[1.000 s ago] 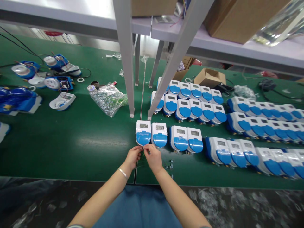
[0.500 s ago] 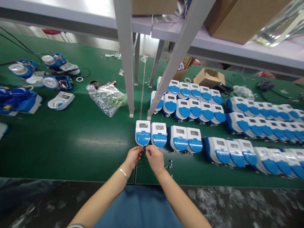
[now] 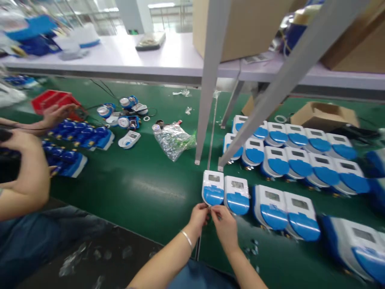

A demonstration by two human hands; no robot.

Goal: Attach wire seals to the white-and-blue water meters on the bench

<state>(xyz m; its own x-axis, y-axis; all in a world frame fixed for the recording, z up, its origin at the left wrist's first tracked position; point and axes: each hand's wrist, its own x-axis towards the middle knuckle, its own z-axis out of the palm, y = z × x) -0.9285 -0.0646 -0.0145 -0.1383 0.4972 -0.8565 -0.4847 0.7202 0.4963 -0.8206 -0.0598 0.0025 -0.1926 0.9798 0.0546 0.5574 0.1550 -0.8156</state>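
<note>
A white and blue water meter (image 3: 213, 185) with a small display stands on the green bench, its blue flap down. At its near end my left hand (image 3: 198, 218) is closed, fingertips pinched against the meter's lower edge. Just beside it my right hand (image 3: 225, 225) is also closed, thumb and fingers pinched together. Whatever lies between the fingertips is too small and hidden to make out. A second meter (image 3: 237, 196) stands close on the right. Several small grey pieces (image 3: 253, 245) lie right of my right forearm.
More meters (image 3: 288, 208) stand in rows to the right. A clear bag (image 3: 173, 141) with green strands lies beyond my hands, left of a shelf leg (image 3: 207, 100). At far left a co-worker's hand (image 3: 55, 114) is near a red bin (image 3: 55, 98) and blue meter bodies (image 3: 64, 160).
The view has swung left and up, bringing the co-worker and red bin into sight. My hands stay pinched at the same meter's near end.
</note>
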